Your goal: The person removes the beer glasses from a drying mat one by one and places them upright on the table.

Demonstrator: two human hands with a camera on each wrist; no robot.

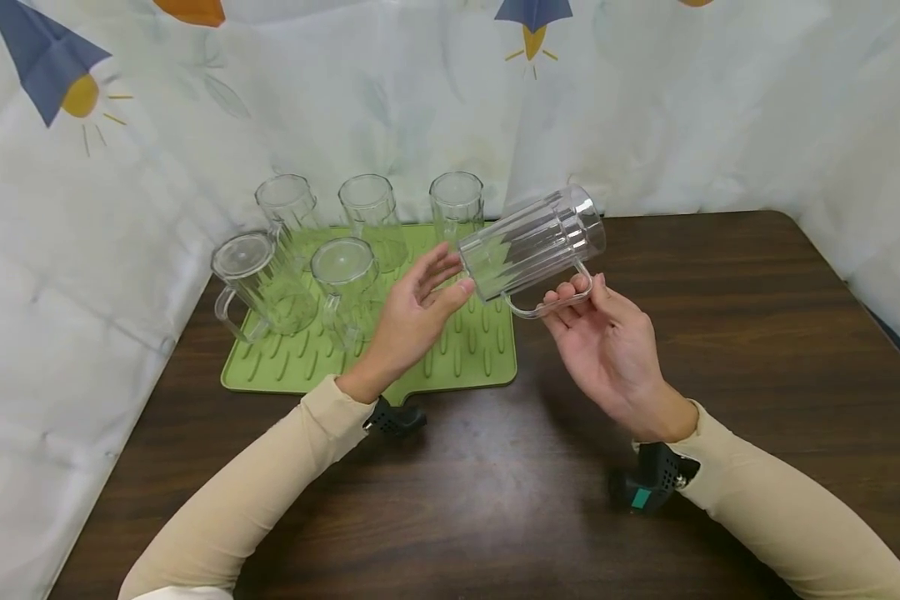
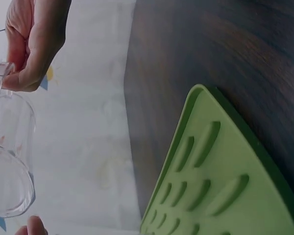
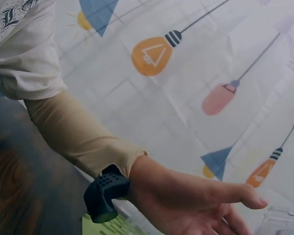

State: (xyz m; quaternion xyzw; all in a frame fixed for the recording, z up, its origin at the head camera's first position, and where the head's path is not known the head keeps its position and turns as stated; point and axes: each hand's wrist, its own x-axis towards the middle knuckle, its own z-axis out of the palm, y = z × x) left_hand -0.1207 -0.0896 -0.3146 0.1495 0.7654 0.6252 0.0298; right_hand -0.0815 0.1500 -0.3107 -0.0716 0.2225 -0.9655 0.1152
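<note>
A clear ribbed mug (image 1: 528, 243) is held tilted above the table, its handle towards me. My right hand (image 1: 607, 354) pinches the handle between thumb and fingers, palm up. In the left wrist view this right hand (image 2: 36, 46) grips the handle from above the mug body (image 2: 12, 142). At the mug's left end is my left hand (image 1: 412, 317), fingers and thumb extended close beside it. The right wrist view has the left hand (image 3: 191, 198) spread, with the mug's edge (image 3: 279, 223) by its fingertips.
A green ribbed drying mat (image 1: 457, 367) lies on the dark wooden table (image 1: 750, 333). Several clear mugs stand on it, including a front-left mug (image 1: 273, 287), a front-middle mug (image 1: 348, 287) and a back-right mug (image 1: 456, 204). A patterned white curtain (image 1: 420, 92) hangs behind.
</note>
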